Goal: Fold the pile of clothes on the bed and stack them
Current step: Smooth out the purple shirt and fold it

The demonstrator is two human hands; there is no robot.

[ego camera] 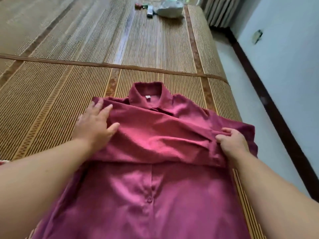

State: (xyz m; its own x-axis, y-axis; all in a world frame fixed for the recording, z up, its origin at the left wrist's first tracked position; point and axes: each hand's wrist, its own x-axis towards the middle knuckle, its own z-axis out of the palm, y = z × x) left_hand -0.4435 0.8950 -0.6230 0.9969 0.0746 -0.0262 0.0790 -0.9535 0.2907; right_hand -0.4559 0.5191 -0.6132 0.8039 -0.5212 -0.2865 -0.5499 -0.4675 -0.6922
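Note:
A dark pink collared shirt [151, 183] lies buttoned side up on the woven bed mat [57, 104], collar pointing away from me. One sleeve is folded across the chest as a wide band. My left hand [94, 120] rests flat with straight fingers on the shirt's left shoulder end of that band. My right hand [232, 139] pinches a bunch of the folded sleeve fabric at the shirt's right side, thumb and fingers curled on it.
At the far end of the mat lie a crumpled grey plastic bag [170, 8], a small grey remote-like object [149, 11] and a small red and green item [140, 6]. The bed's right edge borders pale floor [241, 94] and a wall with dark skirting.

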